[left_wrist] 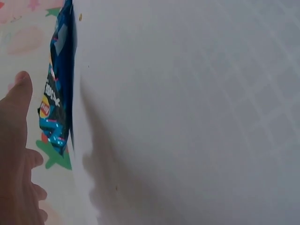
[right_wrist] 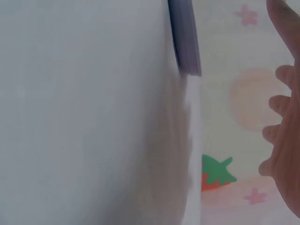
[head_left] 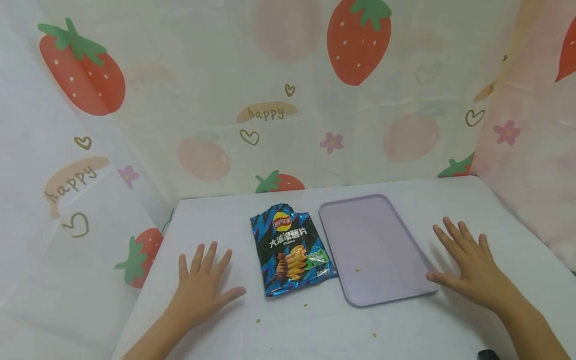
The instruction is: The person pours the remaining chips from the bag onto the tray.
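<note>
A blue and black bag of potato chips [head_left: 292, 250] lies on the white table with its far end uneven, its near right corner by a light purple tray [head_left: 373, 245]. To the left of the bag, my left hand [head_left: 200, 287] hovers with fingers spread, holding nothing. My right hand [head_left: 472, 270] is likewise spread and bare, just right of the tray, its thumb close to the rim. In the left wrist view the bag [left_wrist: 58, 89] shows edge-on beyond my thumb. The tray's edge [right_wrist: 185, 37] appears in the right wrist view, apart from my fingers.
Small crumbs [head_left: 305, 305] dot the white table [head_left: 216, 335] in front of the bag, and one crumb [head_left: 358, 270] lies on the tray. A dark object [head_left: 488, 354] pokes in at the bottom right. Strawberry-print cloth [head_left: 207, 65] hangs behind and along both sides.
</note>
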### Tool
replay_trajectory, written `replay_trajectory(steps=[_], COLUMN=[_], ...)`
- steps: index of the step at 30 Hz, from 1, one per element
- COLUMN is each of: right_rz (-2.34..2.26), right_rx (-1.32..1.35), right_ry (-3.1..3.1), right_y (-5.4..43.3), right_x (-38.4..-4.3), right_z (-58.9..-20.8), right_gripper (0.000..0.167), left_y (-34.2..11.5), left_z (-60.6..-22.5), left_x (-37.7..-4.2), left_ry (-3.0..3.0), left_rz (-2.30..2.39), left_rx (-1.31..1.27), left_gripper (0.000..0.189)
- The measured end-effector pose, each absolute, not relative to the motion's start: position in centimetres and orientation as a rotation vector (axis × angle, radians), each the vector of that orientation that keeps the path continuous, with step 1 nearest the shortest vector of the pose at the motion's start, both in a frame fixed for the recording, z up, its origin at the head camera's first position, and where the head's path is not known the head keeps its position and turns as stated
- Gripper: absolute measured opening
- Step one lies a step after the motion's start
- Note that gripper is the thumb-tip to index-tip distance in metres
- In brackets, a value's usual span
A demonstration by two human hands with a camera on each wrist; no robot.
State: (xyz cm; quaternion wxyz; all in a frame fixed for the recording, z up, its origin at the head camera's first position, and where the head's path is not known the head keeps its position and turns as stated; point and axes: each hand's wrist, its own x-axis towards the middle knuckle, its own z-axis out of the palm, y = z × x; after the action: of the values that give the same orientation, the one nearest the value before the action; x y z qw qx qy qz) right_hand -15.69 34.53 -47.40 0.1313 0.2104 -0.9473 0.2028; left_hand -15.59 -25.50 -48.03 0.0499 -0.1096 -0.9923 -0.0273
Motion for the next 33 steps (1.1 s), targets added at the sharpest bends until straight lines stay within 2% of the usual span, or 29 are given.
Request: replay_trajectory(steps=[16,33], right_rz=[0.911,1.026], right_rx=[0.654,0.791], right_ry=[-2.801,-2.727], right_y=[34.3,35.0], right_x=[-15.9,-16.7], right_z=[-48.6,-51.2], right_gripper=[0.097,0.104], left_y=[-22.2,-19.1], left_z=[-48.4,-49.3], left_x=[-16.9,-18.2], left_ry=[-3.137,-3.161], left_rz=[-0.291,-0.546], left_rx=[-0.216,-0.064], left_gripper=[0.102,0.106])
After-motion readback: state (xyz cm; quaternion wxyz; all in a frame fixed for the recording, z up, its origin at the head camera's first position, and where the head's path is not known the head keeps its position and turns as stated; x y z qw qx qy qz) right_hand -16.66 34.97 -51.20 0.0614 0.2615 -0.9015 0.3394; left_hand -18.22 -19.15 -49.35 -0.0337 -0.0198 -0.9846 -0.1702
